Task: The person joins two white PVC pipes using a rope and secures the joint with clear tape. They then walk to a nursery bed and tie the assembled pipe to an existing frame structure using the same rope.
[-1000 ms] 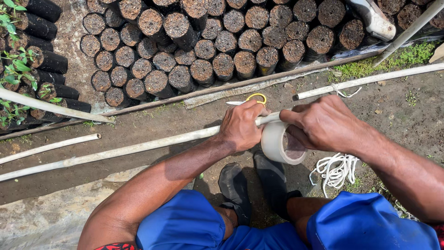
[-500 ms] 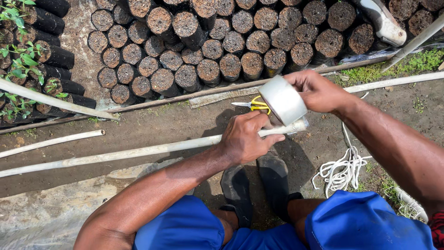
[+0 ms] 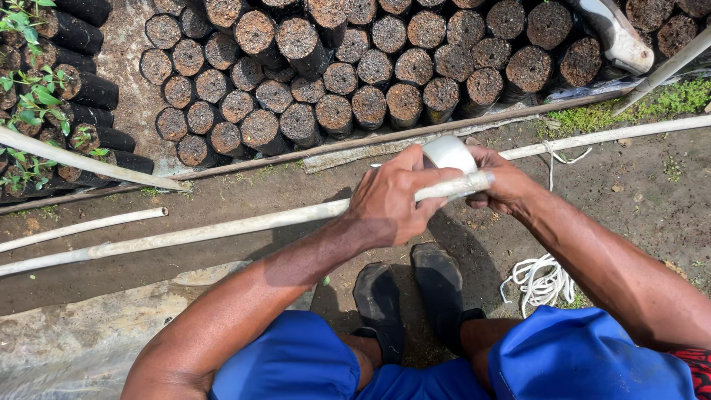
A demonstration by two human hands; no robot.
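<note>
My left hand grips a long white pipe near its right end, fingers wrapped over it. My right hand holds a roll of pale tape just behind the pipe's end, with the roll partly hidden by both hands. The pipe runs from the far left across to the hands. I crouch over it, black shoes on the soil and blue shorts at the bottom.
Rows of black soil-filled nursery bags fill the top. Seedlings grow at the left. Another white pipe lies to the right, a shorter one at left. A coil of white string lies by my right leg.
My right hand has carried the tape roll from below the pipe, up over it, and down behind the pipe's end. My left hand has kept its grip on the pipe.
</note>
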